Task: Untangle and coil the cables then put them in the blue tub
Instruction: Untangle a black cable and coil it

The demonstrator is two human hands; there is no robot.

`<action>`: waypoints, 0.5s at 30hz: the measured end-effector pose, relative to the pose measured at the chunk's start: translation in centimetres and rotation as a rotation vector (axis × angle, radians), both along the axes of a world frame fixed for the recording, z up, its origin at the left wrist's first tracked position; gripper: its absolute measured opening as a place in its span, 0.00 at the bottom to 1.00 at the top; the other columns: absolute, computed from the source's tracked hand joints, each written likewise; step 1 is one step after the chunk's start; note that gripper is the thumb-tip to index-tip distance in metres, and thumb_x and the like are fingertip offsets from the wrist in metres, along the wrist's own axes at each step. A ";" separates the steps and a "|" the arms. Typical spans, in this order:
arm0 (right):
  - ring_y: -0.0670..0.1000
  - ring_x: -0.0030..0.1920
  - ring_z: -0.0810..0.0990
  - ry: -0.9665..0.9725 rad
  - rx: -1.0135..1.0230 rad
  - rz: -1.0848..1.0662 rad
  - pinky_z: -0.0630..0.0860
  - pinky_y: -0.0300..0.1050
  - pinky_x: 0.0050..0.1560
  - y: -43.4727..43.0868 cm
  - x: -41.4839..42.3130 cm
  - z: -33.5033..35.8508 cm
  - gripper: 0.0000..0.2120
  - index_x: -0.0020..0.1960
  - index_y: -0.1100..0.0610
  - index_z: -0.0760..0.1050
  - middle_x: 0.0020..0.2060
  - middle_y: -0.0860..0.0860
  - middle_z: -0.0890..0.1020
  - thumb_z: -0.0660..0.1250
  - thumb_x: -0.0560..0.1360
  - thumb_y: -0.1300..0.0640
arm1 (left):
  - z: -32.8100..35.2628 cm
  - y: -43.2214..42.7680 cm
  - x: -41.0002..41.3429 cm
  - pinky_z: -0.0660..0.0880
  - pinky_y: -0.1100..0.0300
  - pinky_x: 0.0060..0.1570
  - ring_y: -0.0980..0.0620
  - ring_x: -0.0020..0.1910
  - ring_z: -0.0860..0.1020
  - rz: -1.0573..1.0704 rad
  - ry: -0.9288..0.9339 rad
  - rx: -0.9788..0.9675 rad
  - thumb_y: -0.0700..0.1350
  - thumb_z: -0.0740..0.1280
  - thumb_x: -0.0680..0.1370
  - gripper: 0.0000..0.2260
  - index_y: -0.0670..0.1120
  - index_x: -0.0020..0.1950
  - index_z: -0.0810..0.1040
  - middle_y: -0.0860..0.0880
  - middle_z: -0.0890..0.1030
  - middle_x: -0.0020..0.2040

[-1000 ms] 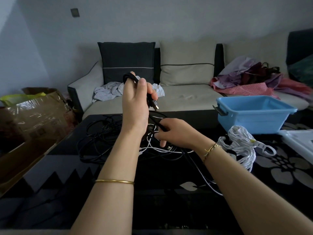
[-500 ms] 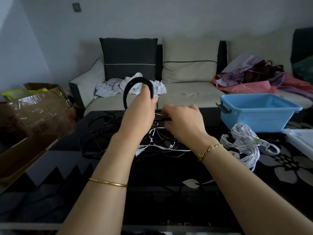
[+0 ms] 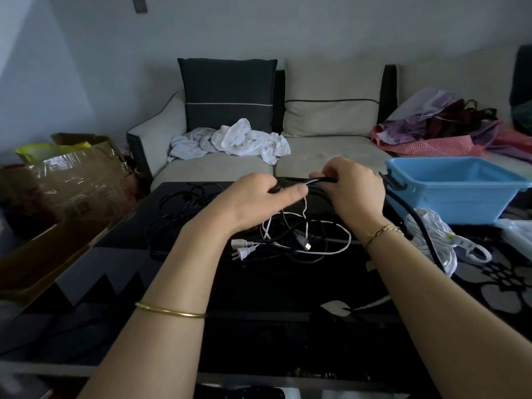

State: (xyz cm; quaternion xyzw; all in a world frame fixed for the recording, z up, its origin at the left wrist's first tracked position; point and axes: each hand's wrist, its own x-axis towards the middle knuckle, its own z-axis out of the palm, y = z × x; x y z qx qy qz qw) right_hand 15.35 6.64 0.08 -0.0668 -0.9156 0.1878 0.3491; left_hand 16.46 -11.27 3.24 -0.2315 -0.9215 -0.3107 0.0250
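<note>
Hands: 2, left hand [image 3: 259,197] and right hand [image 3: 355,191], both with fingers curled round 1 black cable [image 3: 318,180], up over the table [image 3: 273,283].
Tangle: loose pile [image 3: 288,240] on the table under the hands, 2 white plugs [image 3: 241,250] poking out.
White bundle: 1 [image 3: 437,234], coiled, with the black cable's tail lying across it.
Blue tub: 1 [image 3: 460,203], right of the hands, just behind the bundle.

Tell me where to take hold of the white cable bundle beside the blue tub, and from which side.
Probably around its thick middle, coming from above on the right: the white cable bundle lies flat with its strands gathered there, and a black cable drapes over its left part.
</note>
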 end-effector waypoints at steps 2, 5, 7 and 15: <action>0.57 0.47 0.78 0.012 -0.095 0.058 0.66 0.46 0.45 0.1 -0.5 -0.1 0.12 0.47 0.56 0.77 0.42 0.53 0.82 0.68 0.74 0.46 | -0.2 0.0 0.1 0.61 0.63 0.23 0.56 0.20 0.63 -0.061 -0.109 0.104 0.57 0.62 0.79 0.22 0.37 0.48 0.77 0.54 0.68 0.24; 0.54 0.45 0.78 0.017 -0.273 0.173 0.70 0.45 0.43 0.1 -1.2 -0.7 0.09 0.46 0.57 0.79 0.41 0.52 0.82 0.70 0.73 0.51 | 0.0 0.2 0.3 0.58 0.66 0.20 0.58 0.19 0.58 -0.130 -0.317 0.368 0.52 0.59 0.82 0.18 0.38 0.54 0.78 0.54 0.62 0.22; 0.54 0.42 0.80 0.027 -0.421 0.240 0.74 0.48 0.44 0.1 -1.3 -1.2 0.10 0.42 0.59 0.79 0.37 0.52 0.83 0.70 0.73 0.51 | 0.2 0.0 0.1 0.56 0.66 0.19 0.58 0.18 0.55 -0.175 -0.434 0.539 0.52 0.58 0.82 0.19 0.37 0.54 0.79 0.54 0.58 0.21; 0.49 0.19 0.68 -0.147 -0.841 0.499 0.68 0.40 0.21 -0.2 0.1 -3.0 0.09 0.39 0.60 0.75 0.25 0.53 0.75 0.67 0.77 0.58 | 0.5 -0.2 -1.0 0.53 0.69 0.16 0.59 0.15 0.56 -0.361 -0.755 1.244 0.54 0.53 0.82 0.21 0.39 0.52 0.78 0.56 0.58 0.19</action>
